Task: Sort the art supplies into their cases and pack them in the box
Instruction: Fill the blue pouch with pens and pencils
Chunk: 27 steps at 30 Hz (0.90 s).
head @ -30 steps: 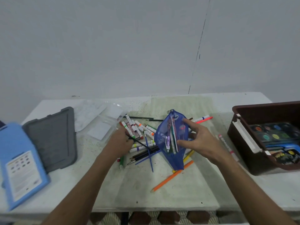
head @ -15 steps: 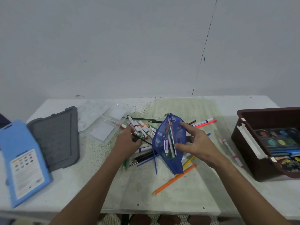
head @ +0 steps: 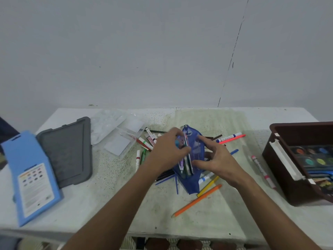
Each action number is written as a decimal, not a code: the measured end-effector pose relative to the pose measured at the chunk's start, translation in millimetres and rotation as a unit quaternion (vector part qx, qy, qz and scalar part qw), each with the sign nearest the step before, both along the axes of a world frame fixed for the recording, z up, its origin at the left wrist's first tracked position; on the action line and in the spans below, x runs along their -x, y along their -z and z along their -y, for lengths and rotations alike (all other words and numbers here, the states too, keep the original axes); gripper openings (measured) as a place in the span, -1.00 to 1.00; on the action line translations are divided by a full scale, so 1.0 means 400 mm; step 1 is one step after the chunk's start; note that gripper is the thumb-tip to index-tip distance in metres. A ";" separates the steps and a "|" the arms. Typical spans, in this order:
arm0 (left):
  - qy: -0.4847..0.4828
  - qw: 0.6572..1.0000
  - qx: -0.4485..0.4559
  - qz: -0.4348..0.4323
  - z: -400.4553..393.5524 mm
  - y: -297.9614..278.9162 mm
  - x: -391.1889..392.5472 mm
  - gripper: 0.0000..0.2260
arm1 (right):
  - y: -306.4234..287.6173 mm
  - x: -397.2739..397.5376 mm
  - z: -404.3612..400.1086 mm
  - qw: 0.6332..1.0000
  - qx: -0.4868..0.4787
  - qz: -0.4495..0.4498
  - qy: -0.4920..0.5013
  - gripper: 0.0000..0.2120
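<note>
A blue mesh pouch [head: 193, 183] stands over the pile of markers and pencils [head: 150, 140] in the middle of the table, with several pens inside it. My right hand [head: 217, 161] grips the pouch's right side and holds its mouth apart. My left hand [head: 166, 153] is at the mouth with its fingers curled round a marker with a teal end [head: 177, 142]. An orange pencil [head: 197, 200] and a yellow one [head: 209, 185] lie below the pouch. The brown box [head: 279, 170] at the right holds a watercolour palette [head: 313, 156].
A blue case [head: 30, 175] and a grey case [head: 66, 150] lie open at the left. A clear plastic case [head: 122, 139] sits behind the pile. A pink marker [head: 262, 170] lies beside the box, and two more markers [head: 231, 138] lie behind my right hand.
My left hand lifted a marker from the pile and moved right to the pouch's mouth. My right hand kept hold of the pouch.
</note>
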State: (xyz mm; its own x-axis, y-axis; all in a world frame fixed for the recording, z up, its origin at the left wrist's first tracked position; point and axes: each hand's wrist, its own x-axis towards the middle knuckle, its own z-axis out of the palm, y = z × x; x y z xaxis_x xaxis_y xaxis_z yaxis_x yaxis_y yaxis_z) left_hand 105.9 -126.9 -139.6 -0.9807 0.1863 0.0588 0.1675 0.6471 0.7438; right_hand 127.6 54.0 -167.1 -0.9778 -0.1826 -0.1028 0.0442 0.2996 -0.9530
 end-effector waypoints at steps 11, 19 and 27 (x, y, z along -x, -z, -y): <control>0.058 0.988 0.142 -0.005 -0.058 0.061 0.004 -0.75 | 0.011 0.001 -0.027 0.999 -0.032 0.013 0.009 -0.23; 0.071 0.994 0.063 -0.058 -0.029 0.050 -0.008 -0.70 | 0.014 0.002 -0.036 0.999 -0.048 0.014 0.015 -0.25; -0.153 0.983 0.094 0.024 0.191 0.107 0.048 -0.64 | 0.020 0.006 -0.030 0.998 -0.050 0.020 0.013 -0.19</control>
